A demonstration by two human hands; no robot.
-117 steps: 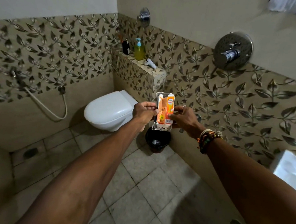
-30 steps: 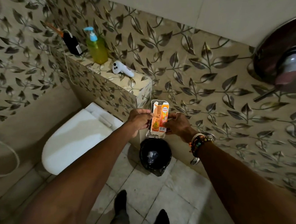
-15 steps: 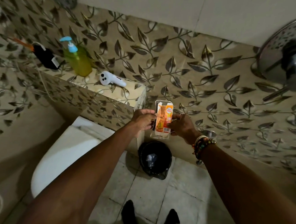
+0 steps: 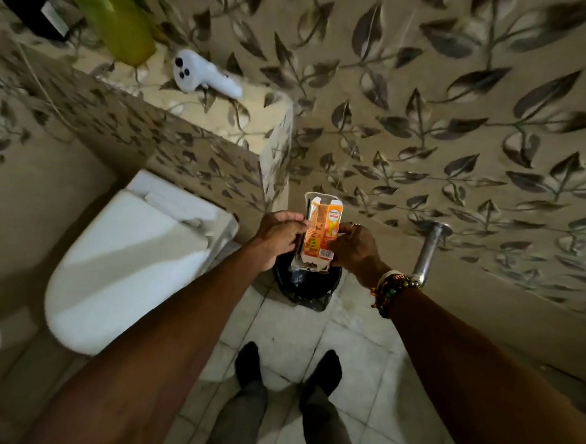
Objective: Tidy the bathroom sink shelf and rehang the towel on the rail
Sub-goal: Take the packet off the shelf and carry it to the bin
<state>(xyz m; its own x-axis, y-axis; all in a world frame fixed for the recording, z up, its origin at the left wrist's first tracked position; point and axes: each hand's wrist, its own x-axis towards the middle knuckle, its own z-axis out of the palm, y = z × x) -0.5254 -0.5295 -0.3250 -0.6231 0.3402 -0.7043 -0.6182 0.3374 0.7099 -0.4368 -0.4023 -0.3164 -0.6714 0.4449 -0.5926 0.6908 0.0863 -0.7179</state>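
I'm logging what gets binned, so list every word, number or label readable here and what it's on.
Nothing reads for certain.
On the orange carton: brand panel, side print and barcode digits too small.
On the black bottle: label blurred.
On the bead bracelet: marks unreadable.

I see both hands out front, left hand [image 4: 277, 234] and right hand [image 4: 355, 248] pinching the orange box [image 4: 322, 232] by its sides, upright, right above the black bin [image 4: 306, 286]; white toilet [image 4: 128, 263] to the left, white gadget [image 4: 204, 75] and green bottle [image 4: 122, 22] on the tiled ledge [image 4: 253, 120]
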